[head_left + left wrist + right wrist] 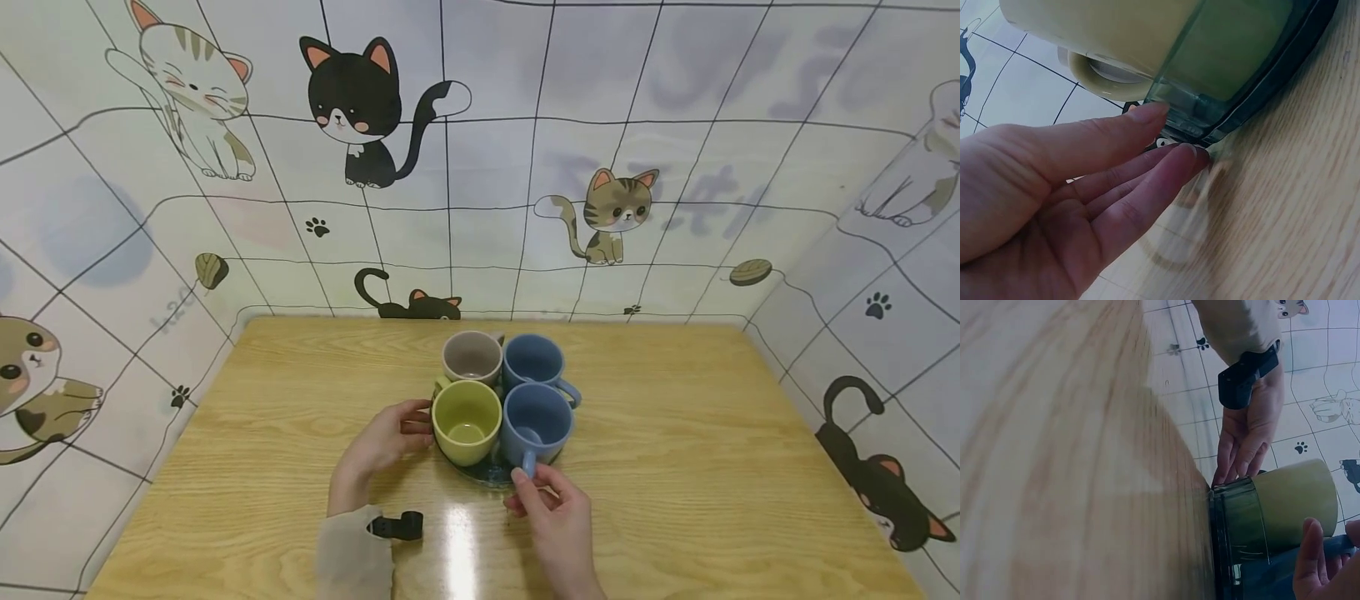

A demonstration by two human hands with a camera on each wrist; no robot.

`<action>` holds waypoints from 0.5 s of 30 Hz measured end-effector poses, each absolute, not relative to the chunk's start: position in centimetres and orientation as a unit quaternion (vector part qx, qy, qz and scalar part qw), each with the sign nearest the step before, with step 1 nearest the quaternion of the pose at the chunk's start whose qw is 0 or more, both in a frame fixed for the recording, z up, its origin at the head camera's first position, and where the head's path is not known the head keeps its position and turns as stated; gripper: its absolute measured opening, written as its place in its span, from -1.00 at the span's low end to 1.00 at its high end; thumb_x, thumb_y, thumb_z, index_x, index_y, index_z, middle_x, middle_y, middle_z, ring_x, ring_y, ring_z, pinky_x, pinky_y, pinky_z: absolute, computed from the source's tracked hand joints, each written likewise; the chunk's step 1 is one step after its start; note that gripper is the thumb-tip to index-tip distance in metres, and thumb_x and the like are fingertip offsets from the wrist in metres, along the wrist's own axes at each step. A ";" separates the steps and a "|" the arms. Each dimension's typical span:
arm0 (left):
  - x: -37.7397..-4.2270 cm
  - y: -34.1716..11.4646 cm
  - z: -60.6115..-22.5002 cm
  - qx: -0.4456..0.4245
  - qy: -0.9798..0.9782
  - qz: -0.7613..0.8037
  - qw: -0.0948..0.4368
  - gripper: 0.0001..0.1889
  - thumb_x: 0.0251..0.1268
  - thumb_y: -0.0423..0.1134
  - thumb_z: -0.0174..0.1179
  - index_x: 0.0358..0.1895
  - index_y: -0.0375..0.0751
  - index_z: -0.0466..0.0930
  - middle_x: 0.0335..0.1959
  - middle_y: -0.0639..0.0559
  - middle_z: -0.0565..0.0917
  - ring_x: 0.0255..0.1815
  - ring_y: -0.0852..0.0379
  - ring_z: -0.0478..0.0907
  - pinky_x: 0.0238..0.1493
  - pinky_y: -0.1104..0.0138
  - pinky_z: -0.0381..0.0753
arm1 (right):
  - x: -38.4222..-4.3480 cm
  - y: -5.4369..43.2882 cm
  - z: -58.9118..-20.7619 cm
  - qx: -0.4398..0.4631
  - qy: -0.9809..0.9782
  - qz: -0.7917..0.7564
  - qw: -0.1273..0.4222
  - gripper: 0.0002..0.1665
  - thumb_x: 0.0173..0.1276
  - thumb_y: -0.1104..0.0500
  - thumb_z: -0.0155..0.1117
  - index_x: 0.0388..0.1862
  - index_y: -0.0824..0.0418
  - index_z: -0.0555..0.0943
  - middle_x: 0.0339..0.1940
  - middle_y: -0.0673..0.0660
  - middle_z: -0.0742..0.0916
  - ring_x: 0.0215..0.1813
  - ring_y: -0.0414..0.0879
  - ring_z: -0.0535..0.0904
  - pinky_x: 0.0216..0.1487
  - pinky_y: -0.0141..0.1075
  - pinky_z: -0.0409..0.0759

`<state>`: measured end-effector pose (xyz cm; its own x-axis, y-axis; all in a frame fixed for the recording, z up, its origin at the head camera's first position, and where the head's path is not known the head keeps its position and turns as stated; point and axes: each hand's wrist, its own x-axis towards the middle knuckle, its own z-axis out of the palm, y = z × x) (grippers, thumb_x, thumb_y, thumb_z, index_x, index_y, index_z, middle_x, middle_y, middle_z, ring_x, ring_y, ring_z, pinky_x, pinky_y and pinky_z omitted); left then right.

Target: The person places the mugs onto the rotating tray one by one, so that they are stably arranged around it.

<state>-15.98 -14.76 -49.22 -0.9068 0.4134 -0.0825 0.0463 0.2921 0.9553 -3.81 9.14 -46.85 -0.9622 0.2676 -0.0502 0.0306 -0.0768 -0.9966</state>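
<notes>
Four-sided by colour, a cluster of mugs stands upright in a low, see-through dish [487,473] with a dark base. The yellow-green mug [467,423] is front left, a blue mug [537,423] front right, a second blue mug [533,360] back right and a greyish-pink mug [472,357] back left. My left hand [386,437] touches the dish's left side, fingertips low by its base and thumb near the clear wall [1210,94]. With thumb and fingers, my right hand [558,517] pinches the front blue mug's handle [1338,545], which points toward me.
A light wood-grain table [675,467] lies under the dish. Cat-patterned sheeting [495,167] rises behind and at both sides. A black strap [397,526] with a small device sits on my left wrist over a beige sleeve [354,554].
</notes>
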 end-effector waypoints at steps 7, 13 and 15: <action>-15.9 -15.0 -49.1 0.151 0.789 0.574 0.161 -0.41 0.26 -0.50 0.24 0.34 -0.53 0.28 0.06 -0.35 0.60 0.10 -0.22 0.57 0.06 0.16 0.60 | -4.3 8.9 -47.2 -0.112 -0.656 0.744 0.061 -0.68 0.28 0.36 0.36 -0.09 0.59 0.58 -0.34 0.30 0.64 -0.43 0.02 0.72 -0.31 -0.20 0.71; -15.8 -15.1 -49.0 0.155 0.792 0.568 0.159 -0.42 0.26 -0.50 0.24 0.33 -0.53 0.29 0.04 -0.33 0.61 0.07 -0.19 0.59 0.06 0.17 0.60 | -4.6 8.8 -47.4 -0.112 -0.642 0.757 0.051 -0.67 0.25 0.40 0.37 -0.08 0.62 0.56 -0.33 0.25 0.65 -0.40 0.02 0.72 -0.28 -0.18 0.71; -15.8 -14.9 -48.9 0.156 0.789 0.572 0.159 -0.43 0.26 -0.50 0.24 0.33 -0.53 0.29 0.04 -0.33 0.61 0.07 -0.19 0.59 0.06 0.15 0.60 | -4.7 8.8 -47.5 -0.112 -0.638 0.760 0.047 -0.66 0.24 0.40 0.38 -0.08 0.62 0.55 -0.32 0.24 0.66 -0.39 0.01 0.73 -0.27 -0.17 0.71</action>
